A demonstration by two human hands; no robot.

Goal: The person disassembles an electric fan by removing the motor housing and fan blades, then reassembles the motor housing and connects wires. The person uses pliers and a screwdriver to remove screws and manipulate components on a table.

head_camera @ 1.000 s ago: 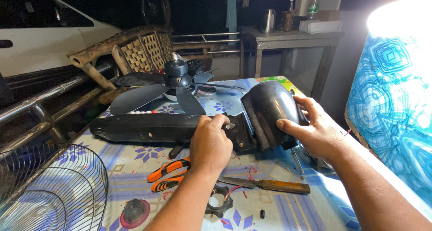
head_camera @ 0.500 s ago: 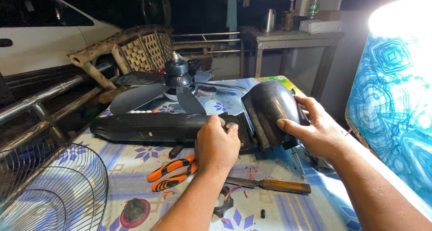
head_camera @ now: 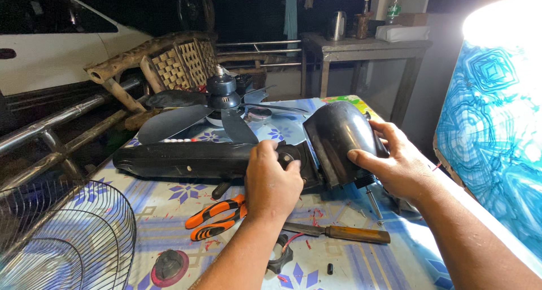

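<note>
The left hand [head_camera: 272,180] lies closed over the neck end of the black fan stand [head_camera: 192,160], fingers curled round the joint where the stand meets the motor housing [head_camera: 339,140]. The right hand [head_camera: 398,166] grips that domed black housing from its far side, thumb pressed on the front rim and fingers wrapped behind the shell.

Compared with the picture 1 second ago, little has shifted: the left hand has slid slightly toward the housing and settled lower over the joint, while the right hand keeps the same clasp on the dome. The housing sits at nearly the same tilt as before, so the 2 parts appear still joined, and the work at the joint looks, by my reading, to be held steady rather than advancing.

Taking the fan stand as landmark: it lies flat across the patterned tablecloth [head_camera: 169,197], with the housing at its right end. Just behind it stands the fan blade assembly [head_camera: 217,112], its dark blades spread above the cloth. In front of it, near the left wrist, lie orange-handled pliers [head_camera: 217,216], and further right a knife with a wooden handle [head_camera: 339,232]. A screwdriver [head_camera: 374,202] lies under the housing, just right of the stand's end. Toward the near left corner from the stand sits the wire fan guard [head_camera: 68,239], and beside that a round dark cap [head_camera: 169,263]. A small black nut-like ring [head_camera: 280,256] lies in front of the stand, partly hidden by the left forearm.
</note>
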